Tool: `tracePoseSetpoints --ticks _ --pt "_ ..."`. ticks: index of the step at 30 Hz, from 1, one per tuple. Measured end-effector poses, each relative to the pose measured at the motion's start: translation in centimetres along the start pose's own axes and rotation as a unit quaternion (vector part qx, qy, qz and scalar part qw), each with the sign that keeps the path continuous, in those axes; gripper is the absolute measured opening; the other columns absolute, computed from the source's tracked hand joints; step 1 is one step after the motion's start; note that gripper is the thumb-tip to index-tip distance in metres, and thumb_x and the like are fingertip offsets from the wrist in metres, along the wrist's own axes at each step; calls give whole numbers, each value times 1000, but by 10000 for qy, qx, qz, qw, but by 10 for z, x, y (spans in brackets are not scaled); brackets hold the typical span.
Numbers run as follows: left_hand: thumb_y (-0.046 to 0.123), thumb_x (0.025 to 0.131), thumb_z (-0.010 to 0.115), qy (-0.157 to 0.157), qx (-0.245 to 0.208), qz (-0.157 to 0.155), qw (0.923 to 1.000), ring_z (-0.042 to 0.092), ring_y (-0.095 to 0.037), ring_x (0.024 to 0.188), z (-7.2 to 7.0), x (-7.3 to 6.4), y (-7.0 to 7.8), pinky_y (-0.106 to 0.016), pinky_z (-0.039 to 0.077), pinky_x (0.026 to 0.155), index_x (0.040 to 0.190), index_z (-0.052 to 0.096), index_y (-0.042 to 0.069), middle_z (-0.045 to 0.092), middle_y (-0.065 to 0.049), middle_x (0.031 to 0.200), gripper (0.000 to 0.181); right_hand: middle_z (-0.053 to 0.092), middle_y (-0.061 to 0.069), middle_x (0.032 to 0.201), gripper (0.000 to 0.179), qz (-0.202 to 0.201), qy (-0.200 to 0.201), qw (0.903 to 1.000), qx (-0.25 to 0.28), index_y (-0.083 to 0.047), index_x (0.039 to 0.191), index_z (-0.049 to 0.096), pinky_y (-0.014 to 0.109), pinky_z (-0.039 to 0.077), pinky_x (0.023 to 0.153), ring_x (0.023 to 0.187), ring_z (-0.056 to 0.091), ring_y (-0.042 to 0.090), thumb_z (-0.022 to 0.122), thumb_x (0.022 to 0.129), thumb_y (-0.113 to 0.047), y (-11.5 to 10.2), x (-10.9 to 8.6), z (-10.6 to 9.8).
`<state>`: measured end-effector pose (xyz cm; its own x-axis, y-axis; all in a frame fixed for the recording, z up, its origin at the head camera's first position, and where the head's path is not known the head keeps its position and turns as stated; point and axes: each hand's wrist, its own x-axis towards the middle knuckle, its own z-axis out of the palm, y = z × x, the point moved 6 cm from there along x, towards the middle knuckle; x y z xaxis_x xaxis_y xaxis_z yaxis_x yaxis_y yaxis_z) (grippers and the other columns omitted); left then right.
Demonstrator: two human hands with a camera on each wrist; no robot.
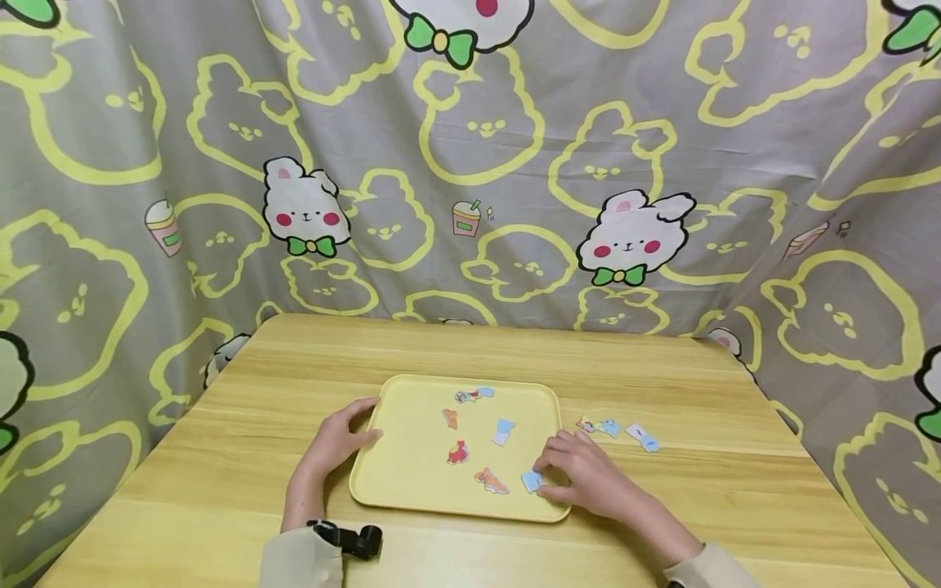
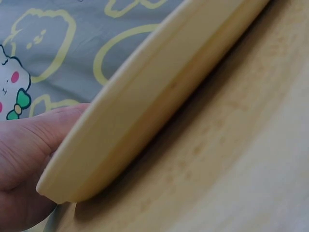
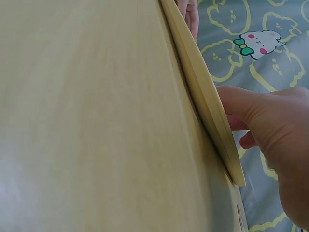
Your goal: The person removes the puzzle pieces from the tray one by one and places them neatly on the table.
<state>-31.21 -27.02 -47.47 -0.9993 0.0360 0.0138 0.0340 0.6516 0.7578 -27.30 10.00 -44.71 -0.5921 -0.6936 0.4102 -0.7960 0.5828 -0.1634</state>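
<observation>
A yellow tray [image 1: 412, 482] lies on the wooden table. At its left side my left hand [image 1: 341, 437] holds the rim, the thumb over the edge; the left wrist view shows this hand [image 2: 29, 154] against the tray wall [image 2: 130, 101]. Over the tray's right front corner, my right hand [image 1: 584, 474] pinches a small flat blue picture piece [image 1: 531, 481] between thumb and fingers. The right wrist view hides that piece behind the tray rim [image 3: 207, 92]. Nearby on the tray lie an orange piece [image 1: 491, 481], a red piece [image 1: 458, 452] and a blue-and-white piece [image 1: 503, 431].
Farther back on the tray are a small orange piece [image 1: 450, 418] and a colourful blue-ended piece [image 1: 474, 395]. Right of the tray, a multicoloured piece [image 1: 599, 426] and a white-and-blue piece [image 1: 643, 437] lie on the table [image 1: 662, 384]. A patterned curtain [image 1: 515, 269] hangs behind.
</observation>
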Motion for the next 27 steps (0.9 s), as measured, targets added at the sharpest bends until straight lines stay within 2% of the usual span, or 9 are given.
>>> tracePoseSetpoints --ticks 3,5,10,13,22,27 --pt "19 90 70 -11 -1 -15 10000 34 -44 143 0 0 0 -59 27 119 144 49 9 47 -21 149 59 64 -16 90 20 1 -3 10000 6 -22 93 73 43 50 86 88 55 2 80 78 -33 -1 1 -1" --pt "19 90 70 -9 -5 -10 10000 34 -43 143 0 0 0 -59 27 119 144 49 9 47 -21 149 59 64 -15 90 20 49 17 10000 79 -22 93 73 47 51 89 89 57 3 80 78 -32 0 2 -1" --pt "18 90 70 -9 -23 -45 10000 33 -44 144 0 0 0 -59 27 119 144 49 10 46 -21 149 59 65 -14 89 21 164 321 9984 447 -22 92 72 70 43 97 90 60 7 82 75 -29 2 1 -3" --pt "18 90 70 -4 -26 -83 10000 33 -44 144 0 0 1 -59 27 119 144 49 10 46 -21 150 59 65 -15 87 23 203 559 9957 706 -21 91 72 76 38 97 89 58 5 84 72 -27 4 -1 -5" --pt "19 90 70 -24 -50 -101 9999 32 -43 144 1 -1 0 -59 26 119 144 49 11 45 -20 150 59 64 -14 85 29 264 877 9865 1358 -22 93 70 78 34 97 86 55 3 85 69 -17 8 -3 -6" --pt "19 90 70 -35 -57 -100 9999 31 -43 144 1 0 0 -59 26 120 145 48 10 45 -21 150 59 63 -15 84 31 387 952 9833 1503 -25 94 69 71 36 100 83 56 6 85 69 -15 11 -4 -7"
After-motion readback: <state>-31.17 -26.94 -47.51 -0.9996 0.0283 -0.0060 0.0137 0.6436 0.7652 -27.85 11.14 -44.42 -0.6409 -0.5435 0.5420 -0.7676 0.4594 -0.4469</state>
